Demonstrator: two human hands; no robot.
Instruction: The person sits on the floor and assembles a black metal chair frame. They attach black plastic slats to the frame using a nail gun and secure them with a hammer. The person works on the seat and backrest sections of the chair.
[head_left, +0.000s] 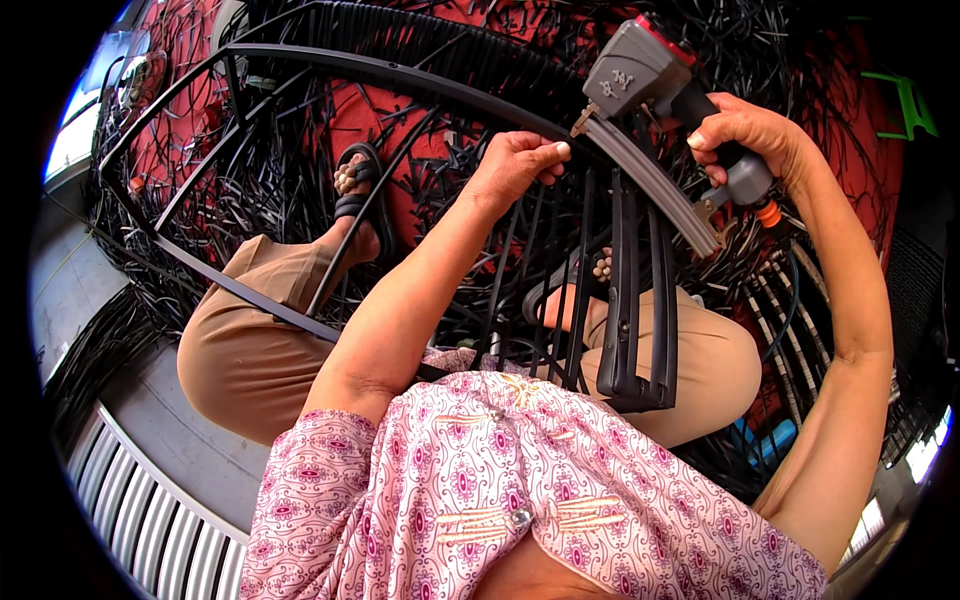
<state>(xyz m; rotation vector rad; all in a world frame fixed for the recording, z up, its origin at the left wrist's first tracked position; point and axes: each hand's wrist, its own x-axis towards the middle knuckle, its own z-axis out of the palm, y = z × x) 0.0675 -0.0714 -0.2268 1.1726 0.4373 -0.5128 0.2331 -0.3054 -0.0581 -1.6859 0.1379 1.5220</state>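
Observation:
A pneumatic staple gun (640,70), grey with a red top and a long slanted magazine, is gripped by its dark handle in my right hand (750,140). Its nose points at a black rail of the chair-like metal frame (400,72) lying across my lap. Close beside that nose, my left hand (515,168) pinches with thumb and forefinger at the rail. What lies between the fingertips is too small to make out. Several black strips (507,275) run from the rail toward me, along the frame's padded-looking black side piece (622,290).
Heaps of loose black strips (270,190) cover the red floor covering (385,115) around my sandalled feet. A green plastic stool (905,105) is at the far right. Pale-banded rods (785,320) lie under my right arm. White slats (130,490) stand at lower left.

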